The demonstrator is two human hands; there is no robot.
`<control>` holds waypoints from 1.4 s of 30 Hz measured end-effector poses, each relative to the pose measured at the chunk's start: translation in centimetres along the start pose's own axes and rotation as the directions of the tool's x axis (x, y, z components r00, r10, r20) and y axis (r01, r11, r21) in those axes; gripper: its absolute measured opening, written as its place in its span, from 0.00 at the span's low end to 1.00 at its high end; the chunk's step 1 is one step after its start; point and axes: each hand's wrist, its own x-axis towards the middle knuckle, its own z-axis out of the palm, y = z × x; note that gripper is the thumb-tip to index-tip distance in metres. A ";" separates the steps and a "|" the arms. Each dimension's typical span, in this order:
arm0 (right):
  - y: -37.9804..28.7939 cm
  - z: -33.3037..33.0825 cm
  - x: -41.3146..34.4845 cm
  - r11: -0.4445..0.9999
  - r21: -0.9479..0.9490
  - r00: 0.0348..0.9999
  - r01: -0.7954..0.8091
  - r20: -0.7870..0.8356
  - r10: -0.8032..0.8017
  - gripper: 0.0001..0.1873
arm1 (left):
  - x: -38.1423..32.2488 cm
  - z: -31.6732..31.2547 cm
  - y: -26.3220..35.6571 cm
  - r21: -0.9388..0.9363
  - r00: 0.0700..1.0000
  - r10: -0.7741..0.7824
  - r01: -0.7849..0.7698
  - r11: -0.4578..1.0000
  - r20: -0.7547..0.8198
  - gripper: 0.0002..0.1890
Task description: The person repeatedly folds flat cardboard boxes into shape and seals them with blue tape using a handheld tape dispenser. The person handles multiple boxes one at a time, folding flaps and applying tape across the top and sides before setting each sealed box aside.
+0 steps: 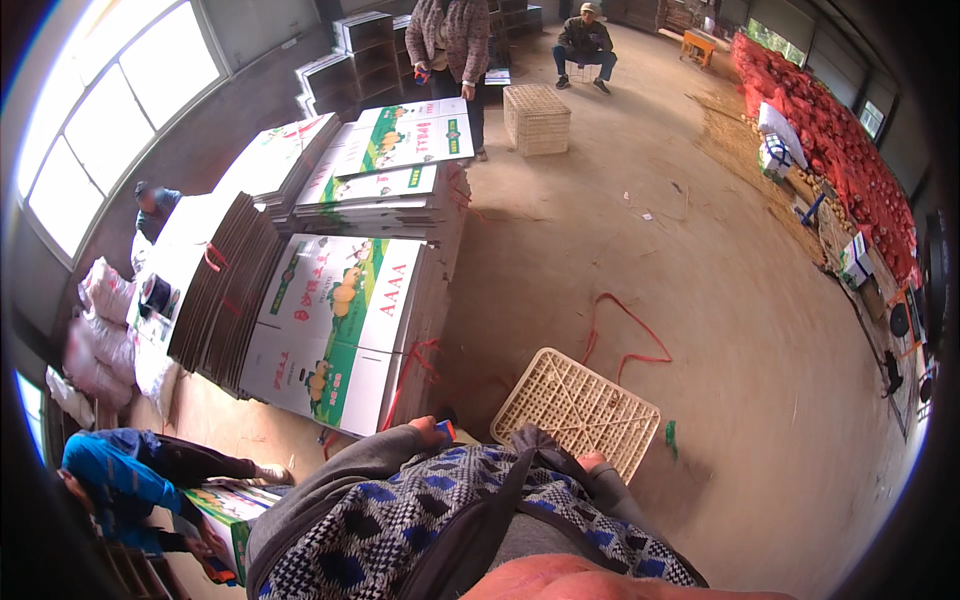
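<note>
My left hand [429, 431] is beside the lower corner of a stack of flattened printed potato cartons [330, 322], with a small blue and orange object [445, 430] at its fingers. My right hand [592, 460] is at the near edge of a cream plastic crate [577, 412] on the floor; my body partly hides it, and its fingers cannot be made out. A red plastic strap [414, 367] hangs on the carton stack, and another red strap [634, 341] lies on the floor beyond the crate.
More flat carton stacks [232, 277] stand at the left. A co-worker in blue [120, 480] bends over a carton at lower left. One person stands behind the stacks and another sits farther back. Stacked crates [537, 120] stand beyond; red mesh sacks [817, 127] line the right.
</note>
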 end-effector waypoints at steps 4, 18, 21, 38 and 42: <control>1.9 -0.6 0.2 0.997 -0.072 0.999 -0.014 0.032 0.017 0.10 | 0.3 1.4 0.2 0.040 1.000 0.019 -0.020 0.999 0.018 0.33; 5.0 -1.1 -0.5 0.996 -0.068 0.997 0.059 -0.048 -0.063 0.09 | -0.6 0.9 2.3 0.044 1.000 0.018 -0.017 0.999 -0.021 0.33; 3.1 -0.2 -3.8 0.999 0.028 0.982 -0.030 -0.185 0.035 0.13 | -0.4 0.5 2.6 0.076 0.997 0.024 -0.030 0.997 0.080 0.36; 6.7 0.6 2.8 0.979 0.203 0.997 -0.031 -0.062 0.045 0.14 | 1.0 -0.4 4.0 0.140 0.997 0.051 -0.060 0.988 0.063 0.33; 7.6 -0.1 4.3 0.995 0.021 0.995 0.096 -0.029 -0.095 0.17 | 1.2 0.5 3.4 0.121 0.993 0.082 -0.091 0.988 0.079 0.32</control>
